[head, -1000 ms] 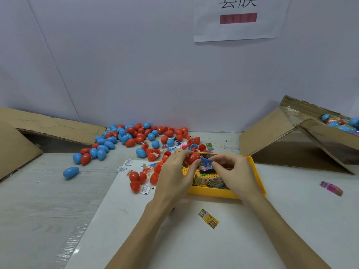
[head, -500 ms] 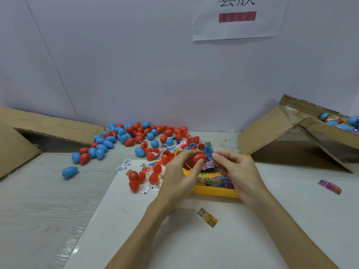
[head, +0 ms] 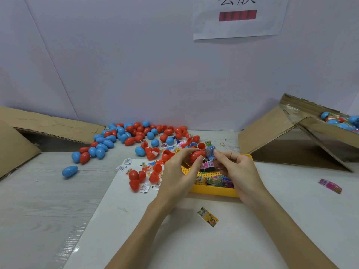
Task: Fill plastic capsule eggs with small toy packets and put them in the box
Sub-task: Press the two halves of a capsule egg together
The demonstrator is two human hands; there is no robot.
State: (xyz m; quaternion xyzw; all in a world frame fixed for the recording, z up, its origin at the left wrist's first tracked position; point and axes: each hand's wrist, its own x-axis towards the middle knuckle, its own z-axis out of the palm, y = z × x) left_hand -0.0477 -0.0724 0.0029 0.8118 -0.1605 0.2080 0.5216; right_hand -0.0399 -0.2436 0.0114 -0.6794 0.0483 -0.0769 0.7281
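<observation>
My left hand (head: 177,171) grips a red egg half (head: 196,155) between thumb and fingers, held above the yellow tray (head: 215,191). My right hand (head: 236,169) pinches a small blue toy packet (head: 210,153) right at the egg half's open side. The tray holds several more packets (head: 214,179). A pile of red and blue capsule eggs (head: 134,135) lies at the back left of the table. A cardboard box (head: 310,136) at the right holds filled eggs (head: 339,121).
Loose red egg halves (head: 142,176) and small white slips lie left of the tray. A yellow packet (head: 207,216) lies near me, a pink packet (head: 330,185) at the right. One blue egg (head: 70,171) sits alone at left. A second cardboard box (head: 48,125) stands far left.
Both hands have risen slightly from the tray. The right hand has lifted the blue packet up beside the red egg half held by the left hand.
</observation>
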